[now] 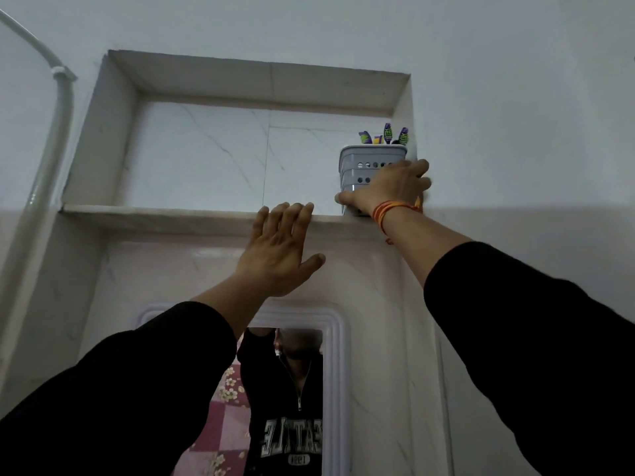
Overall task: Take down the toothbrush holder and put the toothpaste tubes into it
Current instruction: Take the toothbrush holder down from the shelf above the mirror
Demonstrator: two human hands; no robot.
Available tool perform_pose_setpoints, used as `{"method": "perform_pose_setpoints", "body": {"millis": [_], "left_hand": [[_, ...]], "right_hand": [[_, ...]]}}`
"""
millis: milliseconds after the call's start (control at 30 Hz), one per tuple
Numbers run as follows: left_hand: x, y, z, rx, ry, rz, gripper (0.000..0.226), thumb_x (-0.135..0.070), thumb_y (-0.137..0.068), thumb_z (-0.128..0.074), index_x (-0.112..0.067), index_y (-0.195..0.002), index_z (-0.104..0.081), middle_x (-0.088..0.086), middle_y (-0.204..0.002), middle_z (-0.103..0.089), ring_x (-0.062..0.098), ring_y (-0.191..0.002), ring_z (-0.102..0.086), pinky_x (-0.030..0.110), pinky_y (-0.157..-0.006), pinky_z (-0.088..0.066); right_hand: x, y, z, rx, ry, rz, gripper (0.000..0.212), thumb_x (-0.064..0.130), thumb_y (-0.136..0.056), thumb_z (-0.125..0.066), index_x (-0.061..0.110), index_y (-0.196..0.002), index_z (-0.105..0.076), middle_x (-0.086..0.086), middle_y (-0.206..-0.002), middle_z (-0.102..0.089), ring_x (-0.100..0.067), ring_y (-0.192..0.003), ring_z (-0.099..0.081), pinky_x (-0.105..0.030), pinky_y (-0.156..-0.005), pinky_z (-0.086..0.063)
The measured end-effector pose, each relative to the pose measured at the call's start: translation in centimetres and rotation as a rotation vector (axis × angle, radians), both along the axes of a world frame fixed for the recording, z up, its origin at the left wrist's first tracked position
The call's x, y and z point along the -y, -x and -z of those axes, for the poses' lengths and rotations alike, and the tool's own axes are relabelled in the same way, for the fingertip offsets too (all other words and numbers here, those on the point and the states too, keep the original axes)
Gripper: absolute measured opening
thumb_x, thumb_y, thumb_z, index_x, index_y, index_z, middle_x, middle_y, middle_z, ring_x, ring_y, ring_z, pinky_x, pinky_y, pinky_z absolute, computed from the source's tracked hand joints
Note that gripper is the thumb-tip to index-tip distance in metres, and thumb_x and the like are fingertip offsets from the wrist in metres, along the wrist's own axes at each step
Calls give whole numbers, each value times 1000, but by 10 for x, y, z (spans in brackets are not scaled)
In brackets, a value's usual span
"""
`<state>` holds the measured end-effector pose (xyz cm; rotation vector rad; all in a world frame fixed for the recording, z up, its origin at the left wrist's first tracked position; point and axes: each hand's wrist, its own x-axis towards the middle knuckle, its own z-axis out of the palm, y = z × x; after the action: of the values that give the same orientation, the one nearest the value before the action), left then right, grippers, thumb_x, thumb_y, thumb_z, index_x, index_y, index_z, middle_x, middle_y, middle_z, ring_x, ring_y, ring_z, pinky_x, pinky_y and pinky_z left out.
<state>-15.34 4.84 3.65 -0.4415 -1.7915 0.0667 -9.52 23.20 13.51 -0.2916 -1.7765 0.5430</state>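
A grey perforated toothbrush holder point(360, 166) stands at the right end of a recessed wall shelf point(165, 214), high above me. Purple, green and yellow brush ends point(387, 132) stick up out of it. My right hand point(388, 188) is wrapped around the holder's lower front, thumb on its left side, with a red-orange thread on the wrist. My left hand point(278, 249) is raised with fingers spread, fingertips at the shelf's front edge, holding nothing. No toothpaste tubes are in sight.
A white-framed mirror point(285, 389) hangs below the shelf and reflects a person in a black sweatshirt. A white pipe point(62, 108) runs down the wall at the left. The niche's right wall sits close beside the holder.
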Motion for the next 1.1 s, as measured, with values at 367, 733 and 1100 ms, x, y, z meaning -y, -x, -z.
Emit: {"method": "perform_pose_setpoints", "body": {"millis": [367, 733, 1100], "left_hand": [[14, -33, -10, 233, 51, 79, 87, -51, -95, -43, -19, -163, 2, 4, -169, -9, 23, -157, 0, 43, -127, 4], [74, -100, 38, 362, -97, 411, 63, -33, -99, -49, -13, -156, -33, 8, -159, -40, 29, -144, -41, 41, -116, -36], [120, -137, 229, 702, -154, 580, 21, -8, -92, -60, -10, -110, -72, 4, -114, -70, 16, -103, -63, 30, -85, -55]], "right_hand": [[22, -35, 2, -117, 174, -312, 114, 68, -46, -86, 10, -134, -42, -10, -130, -56, -29, -110, -62, -32, -76, -49], [60, -144, 64, -48, 97, -422, 125, 73, -38, -84, 13, -139, -40, -8, -133, -53, -26, -118, -57, -44, -96, -56], [93, -155, 319, 78, 206, -494, 129, 65, -30, -90, 14, -138, -41, -5, -129, -52, -23, -114, -58, -38, -93, -56]]}}
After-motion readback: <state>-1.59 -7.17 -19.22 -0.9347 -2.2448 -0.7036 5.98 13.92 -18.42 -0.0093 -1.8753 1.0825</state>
